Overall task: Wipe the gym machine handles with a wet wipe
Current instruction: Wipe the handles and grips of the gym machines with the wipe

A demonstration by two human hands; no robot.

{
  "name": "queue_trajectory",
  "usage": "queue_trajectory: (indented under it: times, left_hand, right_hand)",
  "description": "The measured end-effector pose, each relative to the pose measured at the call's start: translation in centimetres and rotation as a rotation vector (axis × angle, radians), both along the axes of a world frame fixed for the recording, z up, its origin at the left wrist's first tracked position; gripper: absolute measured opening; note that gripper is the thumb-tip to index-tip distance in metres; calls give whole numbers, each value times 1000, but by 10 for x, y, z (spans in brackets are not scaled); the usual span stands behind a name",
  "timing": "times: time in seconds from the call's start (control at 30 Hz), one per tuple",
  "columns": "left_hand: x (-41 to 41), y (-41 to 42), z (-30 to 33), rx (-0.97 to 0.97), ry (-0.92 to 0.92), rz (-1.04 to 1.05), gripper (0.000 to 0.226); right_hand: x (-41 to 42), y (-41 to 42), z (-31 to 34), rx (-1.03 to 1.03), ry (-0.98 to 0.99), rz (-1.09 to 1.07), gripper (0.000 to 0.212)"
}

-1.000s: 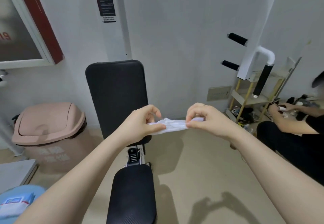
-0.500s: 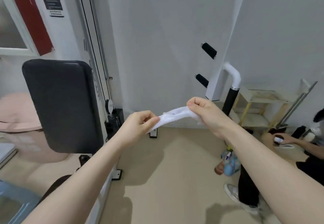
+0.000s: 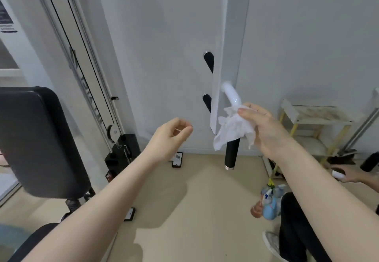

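Resting in right hand (image 3: 266,130): wet wipe (image 3: 231,130)

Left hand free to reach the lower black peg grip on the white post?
Probably yes. The left hand holds nothing, and open air lies between it and the lower peg grip; the right hand and wipe sit further right.

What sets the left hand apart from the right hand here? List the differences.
The right hand grips the wet wipe; the left hand holds nothing. The right hand is up at the hanging black handle, with the wipe draped over its top; the left hand hangs in open air, apart from the machine. The left hand's fingers are loosely curled. Both are bare, with bare forearms.
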State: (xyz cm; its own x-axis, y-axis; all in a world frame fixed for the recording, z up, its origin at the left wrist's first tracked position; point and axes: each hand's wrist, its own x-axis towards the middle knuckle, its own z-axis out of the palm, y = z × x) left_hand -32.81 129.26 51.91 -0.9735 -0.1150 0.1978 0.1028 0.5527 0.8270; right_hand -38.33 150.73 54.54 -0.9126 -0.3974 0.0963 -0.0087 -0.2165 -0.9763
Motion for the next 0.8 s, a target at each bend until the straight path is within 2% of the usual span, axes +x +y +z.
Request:
queue_trajectory:
  times: [0.1,0.2,0.27,0.33,0.4,0.47,0.57,0.67,0.73,0.8]
  left_hand:
    - [-31,23,-1,19,-50,-23,15]
    - [-54,50,-1,40,-112,-58,28]
    - [-65,68,1,77,-130,-96,34]
    - [-72,85,4,129,-107,-105,32]
    - [-78,100,7,226,-80,-36,34]
    - [-80,109,11,297,-59,60,35]
    - [-79,112,18,287,-57,123,28]
    - [-78,115,20,272,-44,185,25]
    - [-76,119,20,247,-30,229,23]
    - [-75,121,19,232,-10,270,19]
  right_hand:
    - [-21,15,4,-111,-42,-75,16]
    - [-48,26,2,-130,-49,-377,19]
    - [-66,37,-5,25,101,-706,23]
    - [-78,46,-7,232,336,-833,20]
    - [-83,49,-11,341,485,-750,19]
    - [-87,49,-19,386,537,-616,19]
    - [-89,44,-31,387,562,-428,18]
    - [-77,32,-43,338,414,-59,23]
    - [-69,28,-52,125,211,125,31]
    - [-74,30,-60,-23,50,187,49]
